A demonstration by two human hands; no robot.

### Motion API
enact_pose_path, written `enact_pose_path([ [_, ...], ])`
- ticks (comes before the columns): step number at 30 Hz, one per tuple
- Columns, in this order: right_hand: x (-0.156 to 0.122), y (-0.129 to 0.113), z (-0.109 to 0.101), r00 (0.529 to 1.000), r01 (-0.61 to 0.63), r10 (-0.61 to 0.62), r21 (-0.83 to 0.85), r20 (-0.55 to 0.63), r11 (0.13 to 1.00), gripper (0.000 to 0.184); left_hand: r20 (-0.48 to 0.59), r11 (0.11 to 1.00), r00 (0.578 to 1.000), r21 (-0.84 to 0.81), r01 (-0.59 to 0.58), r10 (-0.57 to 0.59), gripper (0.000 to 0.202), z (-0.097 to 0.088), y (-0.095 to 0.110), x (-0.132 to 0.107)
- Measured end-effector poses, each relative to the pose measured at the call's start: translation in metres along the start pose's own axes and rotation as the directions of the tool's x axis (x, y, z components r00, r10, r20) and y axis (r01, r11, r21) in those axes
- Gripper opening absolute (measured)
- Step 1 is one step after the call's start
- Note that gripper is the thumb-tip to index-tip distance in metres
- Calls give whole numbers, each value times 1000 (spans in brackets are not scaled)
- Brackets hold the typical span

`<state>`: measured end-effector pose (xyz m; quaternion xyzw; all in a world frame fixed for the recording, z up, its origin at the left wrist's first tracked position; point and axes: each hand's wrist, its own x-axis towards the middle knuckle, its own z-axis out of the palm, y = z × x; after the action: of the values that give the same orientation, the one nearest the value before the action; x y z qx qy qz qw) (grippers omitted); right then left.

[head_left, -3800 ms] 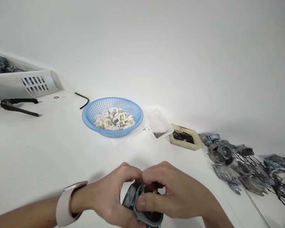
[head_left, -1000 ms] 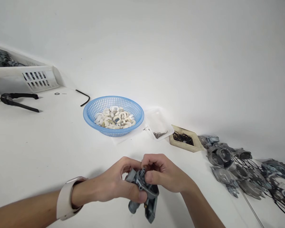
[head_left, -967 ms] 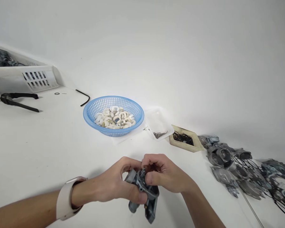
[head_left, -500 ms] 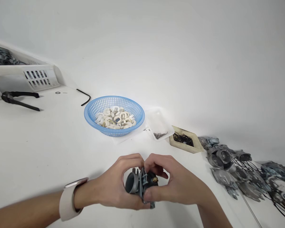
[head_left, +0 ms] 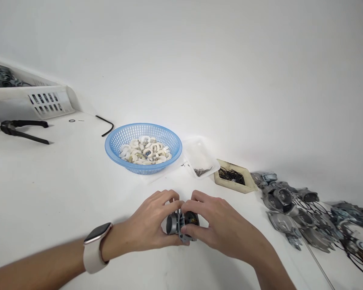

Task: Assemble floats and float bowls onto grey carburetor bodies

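Between my two hands is a small grey metal carburetor [head_left: 172,224], with a round open mouth on its left side and a dark part with a brass-coloured bit on its right. My left hand [head_left: 153,221] grips it from the left, thumb below and fingers over the top. From the right, my right hand [head_left: 216,223] pinches it with thumb and fingers. The fingers hide part of its top. A watch with a pale band [head_left: 93,251] is on my left wrist.
Beyond my hands stand a blue basket [head_left: 109,151] of white rings, a white tray [head_left: 196,151] with thin metal pins, and a cream bin [head_left: 230,186] of black rings. Grey carburetors [head_left: 286,227] pile up at right. Pliers [head_left: 24,131], a hex key [head_left: 109,128] and a white crate [head_left: 15,102] are left.
Both hands have moved slightly up and away with the carburetor, which is turned so its mouth shows less. My fingers have shifted over its top. The camera view has shifted a little.
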<state>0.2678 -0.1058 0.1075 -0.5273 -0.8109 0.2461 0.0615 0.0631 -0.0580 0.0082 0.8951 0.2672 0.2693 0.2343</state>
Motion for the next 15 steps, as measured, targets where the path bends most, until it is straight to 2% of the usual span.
enact_pose_path([
  [3, 2, 4, 4, 1000, 6, -5, -60, 4, 998, 9, 64, 998, 998, 63, 17, -21, 56, 8, -8, -1],
  [7, 6, 11, 10, 999, 17, -16, -40, 32, 999, 6, 127, 998, 992, 70, 7, -16, 60, 13, -15, 0],
  [15, 15, 13, 14, 1000, -15, 15, 31, 24, 999, 9, 158, 997, 984, 35, 74, -79, 55, 6, -13, 4],
])
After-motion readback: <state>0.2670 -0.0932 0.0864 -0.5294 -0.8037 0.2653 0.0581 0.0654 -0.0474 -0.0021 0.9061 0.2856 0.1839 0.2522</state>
